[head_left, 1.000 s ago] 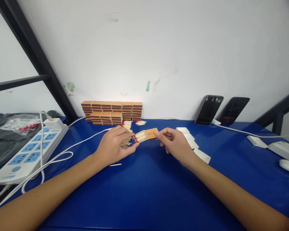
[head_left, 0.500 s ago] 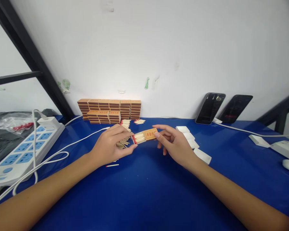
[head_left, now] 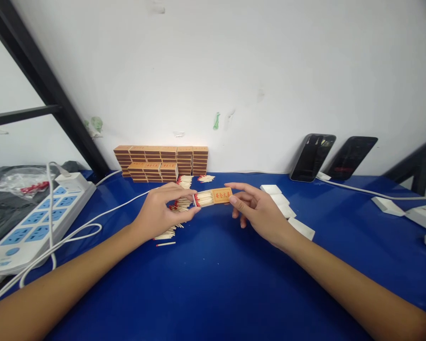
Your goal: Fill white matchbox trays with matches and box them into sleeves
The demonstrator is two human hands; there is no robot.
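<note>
Between my hands, above the blue table, is an orange matchbox (head_left: 221, 195) with its inner tray (head_left: 203, 198) pulled out to the left. Red-headed matches fill the visible part of the tray. My left hand (head_left: 165, 206) pinches the tray's left end between thumb and fingers. On the other side, my right hand (head_left: 257, 208) grips the right end of the orange sleeve. Loose matches (head_left: 166, 233) lie in piles under and behind my left hand, partly hidden by it. A single match (head_left: 165, 244) lies apart in front of them.
Stacked matchboxes (head_left: 152, 156) stand against the wall. Several white trays (head_left: 301, 228) lie beyond my right hand. Two phones (head_left: 313, 157) lean on the wall at right. A white power strip (head_left: 39, 222) with cables sits at left, near a plastic bag (head_left: 21, 182).
My left hand has shifted slightly and now pinches the tray's end more squarely. The matchbox has turned closer to level. My right hand keeps its grip on the sleeve.
</note>
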